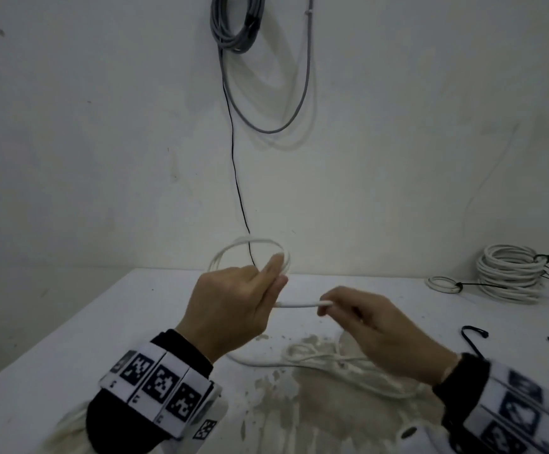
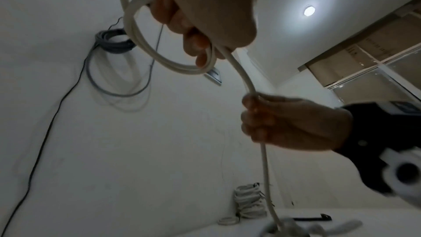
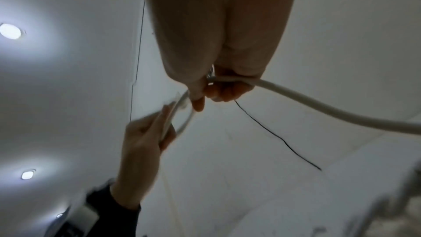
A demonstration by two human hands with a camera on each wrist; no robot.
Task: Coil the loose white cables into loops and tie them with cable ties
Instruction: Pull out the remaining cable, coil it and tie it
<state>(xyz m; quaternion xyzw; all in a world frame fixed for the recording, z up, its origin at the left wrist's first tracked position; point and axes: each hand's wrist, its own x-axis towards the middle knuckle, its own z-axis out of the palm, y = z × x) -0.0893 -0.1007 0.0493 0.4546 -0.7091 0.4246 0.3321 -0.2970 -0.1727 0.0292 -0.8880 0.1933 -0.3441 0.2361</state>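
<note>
My left hand (image 1: 266,283) is raised over the table and grips a small coil of white cable (image 1: 250,245), a few loops standing above the fingers. The left wrist view shows that coil (image 2: 141,46) curling round my fingers (image 2: 196,42). From the coil a short stretch of the cable (image 1: 299,304) runs right to my right hand (image 1: 332,306), whose fingers curl round it. In the right wrist view the cable (image 3: 318,107) passes out through my right hand (image 3: 216,89) to the right. The loose rest of the cable (image 1: 315,358) lies tangled on the table under my right wrist.
Tied white coils (image 1: 509,273) sit at the table's back right, with a small tied coil (image 1: 443,285) beside them. Black cable ties (image 1: 473,339) lie at the right edge. A grey cable bundle (image 1: 237,24) and a thin black wire (image 1: 237,178) hang on the wall.
</note>
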